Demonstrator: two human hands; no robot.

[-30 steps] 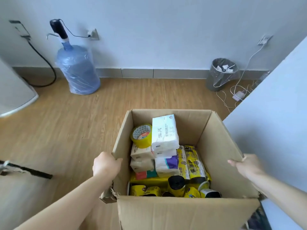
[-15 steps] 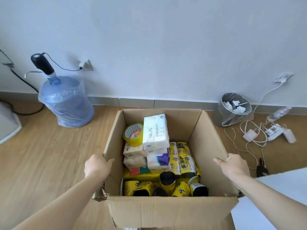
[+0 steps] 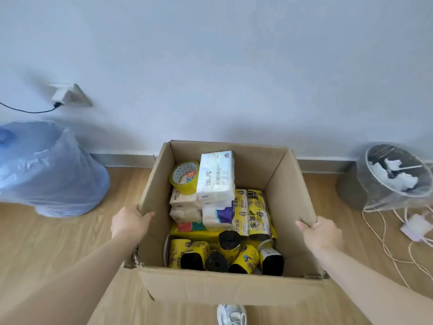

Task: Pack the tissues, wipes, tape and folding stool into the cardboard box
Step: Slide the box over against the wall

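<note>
An open cardboard box (image 3: 287, 186) fills the middle of the head view, its far side close to the wall. My left hand (image 3: 130, 221) grips the top of its left wall and my right hand (image 3: 322, 233) grips the top of its right wall. Inside, a roll of yellowish tape (image 3: 185, 175) leans in the far left corner beside an upright white tissue pack (image 3: 216, 175). Smaller tissue packs (image 3: 185, 207) are stacked below them. Yellow-wrapped packs (image 3: 256, 212) and several yellow-and-black rolls (image 3: 225, 254) fill the near part. No folding stool is visible.
A blue water jug wrapped in plastic (image 3: 44, 170) stands on the wooden floor at the left. A mesh waste bin (image 3: 396, 177) with crumpled paper stands at the right, with cables and chargers (image 3: 414, 228) on the floor beside it. A wall socket (image 3: 68, 96) holds a plug. My shoe (image 3: 230, 314) shows below the box.
The box, held by both hands, has moved toward the wall. The white surface at the right has left the view; jug and bin appear larger and closer.
</note>
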